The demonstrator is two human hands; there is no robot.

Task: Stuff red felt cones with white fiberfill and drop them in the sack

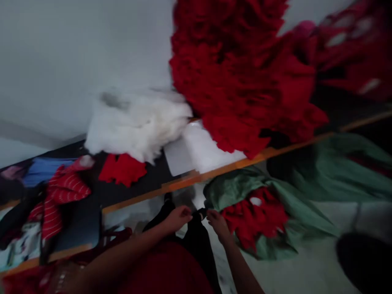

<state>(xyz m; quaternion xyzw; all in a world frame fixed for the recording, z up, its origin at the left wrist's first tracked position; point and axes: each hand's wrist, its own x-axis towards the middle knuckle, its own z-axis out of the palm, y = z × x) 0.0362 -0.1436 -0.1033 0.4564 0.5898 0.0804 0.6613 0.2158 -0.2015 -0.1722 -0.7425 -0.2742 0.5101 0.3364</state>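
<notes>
My left hand hovers low in the middle of the head view, above my dark trousers. Its fingers are curled in towards the thumb. Close on its right is my right hand, also with bent fingers, beside the red frilly cloth pieces in an open green sack. A small gap lies between the two hands. Both are dim and blurred, so anything small or thin in the fingertips cannot be made out.
A tall pile of red ruffled cloth stands on the dark wood-edged table. Left of it lie white fluffy cloth, a white plastic packet, a red piece and a striped red garment. A dark round object is at lower right.
</notes>
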